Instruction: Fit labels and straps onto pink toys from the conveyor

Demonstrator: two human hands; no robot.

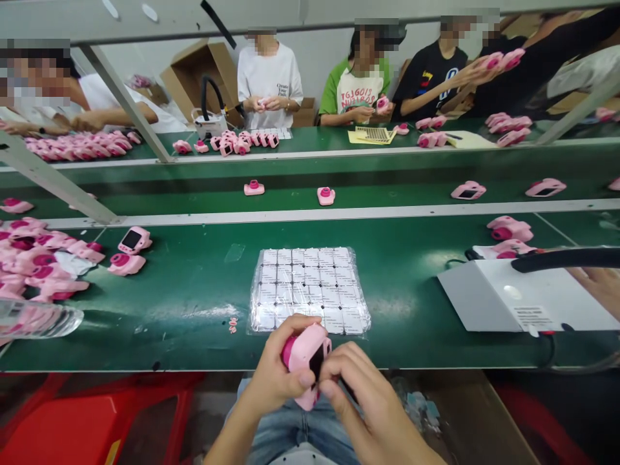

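A pink toy camera (pixel 310 349) with a dark screen and a magenta lens is tilted in front of me, just over the table's near edge. My left hand (pixel 281 374) is wrapped round it, thumb on the screen side and fingers on top. The fingers of my right hand (pixel 361 384) are pinched together against the camera's screen side; whatever they may hold is too small to make out. Right behind the hands lies a clear plastic bag holding white printed squares in rows (pixel 305 281).
Pink cameras (pixel 39 258) are heaped at the left beside a clear plastic bottle (pixel 39 320). At the right stands a white box-shaped device (pixel 513 297) with a black hose. Several cameras sit on the green conveyor belt (pixel 378 187). Several people work across it. A red stool (pixel 72 420) is at lower left.
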